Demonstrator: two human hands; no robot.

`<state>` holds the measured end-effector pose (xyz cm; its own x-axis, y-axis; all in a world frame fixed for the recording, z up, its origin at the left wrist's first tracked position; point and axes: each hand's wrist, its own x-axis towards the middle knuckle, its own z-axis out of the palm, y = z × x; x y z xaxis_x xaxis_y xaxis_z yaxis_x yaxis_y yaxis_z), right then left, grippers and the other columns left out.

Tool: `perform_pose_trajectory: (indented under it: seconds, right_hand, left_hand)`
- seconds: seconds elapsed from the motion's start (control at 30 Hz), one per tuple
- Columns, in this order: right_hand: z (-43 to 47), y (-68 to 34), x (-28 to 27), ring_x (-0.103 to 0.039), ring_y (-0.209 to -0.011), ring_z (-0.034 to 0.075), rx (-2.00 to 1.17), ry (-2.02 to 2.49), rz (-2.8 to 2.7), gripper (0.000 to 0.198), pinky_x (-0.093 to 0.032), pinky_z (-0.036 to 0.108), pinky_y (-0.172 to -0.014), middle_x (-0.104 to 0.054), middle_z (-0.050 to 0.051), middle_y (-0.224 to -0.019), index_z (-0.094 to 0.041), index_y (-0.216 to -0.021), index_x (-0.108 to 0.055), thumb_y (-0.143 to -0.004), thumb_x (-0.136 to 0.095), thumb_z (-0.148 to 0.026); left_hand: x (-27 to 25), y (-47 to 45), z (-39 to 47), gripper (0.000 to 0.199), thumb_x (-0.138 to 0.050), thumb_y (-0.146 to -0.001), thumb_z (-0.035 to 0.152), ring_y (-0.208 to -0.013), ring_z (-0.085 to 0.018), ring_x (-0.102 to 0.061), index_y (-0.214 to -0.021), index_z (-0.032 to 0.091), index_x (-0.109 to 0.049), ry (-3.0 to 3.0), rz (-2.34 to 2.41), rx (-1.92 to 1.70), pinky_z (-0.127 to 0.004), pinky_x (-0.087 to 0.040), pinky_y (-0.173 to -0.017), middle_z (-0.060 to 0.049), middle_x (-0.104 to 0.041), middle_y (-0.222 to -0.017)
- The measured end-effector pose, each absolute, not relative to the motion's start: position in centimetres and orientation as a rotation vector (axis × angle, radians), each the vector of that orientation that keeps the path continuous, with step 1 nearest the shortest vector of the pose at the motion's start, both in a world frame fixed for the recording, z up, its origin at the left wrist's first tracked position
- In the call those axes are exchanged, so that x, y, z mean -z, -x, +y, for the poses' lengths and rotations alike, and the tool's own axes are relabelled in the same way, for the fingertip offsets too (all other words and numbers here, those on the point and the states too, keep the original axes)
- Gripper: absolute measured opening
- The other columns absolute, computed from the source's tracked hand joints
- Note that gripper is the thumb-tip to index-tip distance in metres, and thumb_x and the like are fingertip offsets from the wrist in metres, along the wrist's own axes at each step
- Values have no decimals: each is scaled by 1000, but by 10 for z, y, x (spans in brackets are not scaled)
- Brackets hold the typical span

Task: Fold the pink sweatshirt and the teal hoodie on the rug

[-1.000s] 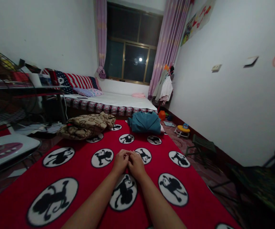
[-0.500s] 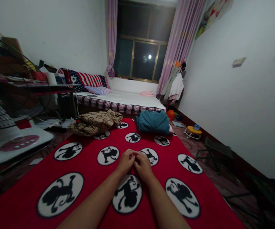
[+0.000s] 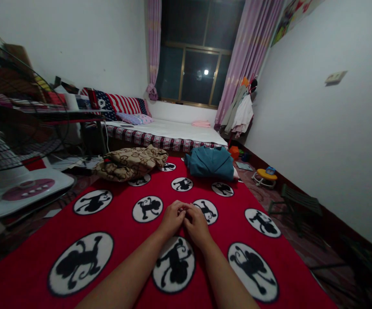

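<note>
My left hand [image 3: 174, 216] and my right hand [image 3: 195, 221] rest together on the red blanket [image 3: 131, 253], which is printed with black monkey figures in white circles. Both hands are closed, their curled fingers meeting at the tips, and no object shows in them. Ahead of them and to the right lies a folded teal garment [image 3: 210, 163]. To the left is a bunched tan and brown patterned garment [image 3: 132, 163]. Neither garment is touched by my hands.
A wire-caged fan [image 3: 18, 141] stands at the left, near a cluttered table [image 3: 79, 112]. Behind the blanket is a bed [image 3: 173, 131] below a window. Along the right wall are a yellow stool [image 3: 266, 174] and a dark folding stool [image 3: 302, 199].
The view has shifted slightly, so the garments and furniture sit a little differently in frame. My hands keep the same joined pose on the blanket.
</note>
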<state>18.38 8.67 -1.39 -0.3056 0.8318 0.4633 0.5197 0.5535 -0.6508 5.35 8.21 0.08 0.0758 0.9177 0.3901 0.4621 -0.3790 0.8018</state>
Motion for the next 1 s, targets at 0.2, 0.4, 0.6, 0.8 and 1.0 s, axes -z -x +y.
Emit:
perform_pose_trajectory:
  seconds: [0.2, 0.4, 0.6, 0.8, 1.0]
  right_hand:
    - [87, -184, 13, -54, -116, 23, -498, 1091, -1993, 33, -34, 43, -108, -66, 7, -118, -21, -106, -70, -79, -52, -12]
    - [87, -183, 15, -54, -116, 22, -482, 1078, -1978, 33, -33, 41, -109, -66, 9, -117, -18, -106, -70, -78, -53, -10]
    - [88, -183, 17, -54, -115, 22, -465, 1076, -1970, 33, -33, 42, -108, -66, 9, -117, -17, -106, -70, -78, -53, -10]
    - [88, -183, 15, -54, -116, 22, -480, 1087, -1977, 31, -32, 42, -109, -66, 10, -118, -16, -103, -71, -78, -53, -10]
    - [87, -183, 15, -53, -116, 22, -489, 1101, -1990, 30, -33, 42, -108, -66, 10, -118, -17, -105, -69, -80, -53, -13]
  left_hand:
    - [0, -54, 82, 30, -48, -74, 1, -87, -17, -59, -92, 13, -69, -1876, 1355, -1260, -29, -46, -83, -7, -65, -92]
    - [3, -53, 85, 30, -49, -74, 1, -85, -17, -59, -92, 14, -69, -1881, 1357, -1253, -29, -46, -81, -5, -65, -91]
    - [6, -53, 87, 30, -50, -74, 1, -84, -16, -60, -91, 15, -70, -1873, 1343, -1270, -28, -46, -80, -5, -64, -89]
    - [7, -53, 88, 31, -49, -73, 0, -85, -17, -60, -91, 14, -69, -1883, 1327, -1277, -29, -46, -81, -6, -65, -90]
    - [7, -53, 88, 31, -49, -73, 1, -85, -17, -60, -91, 15, -69, -1876, 1312, -1300, -28, -46, -80, -5, -65, -89]
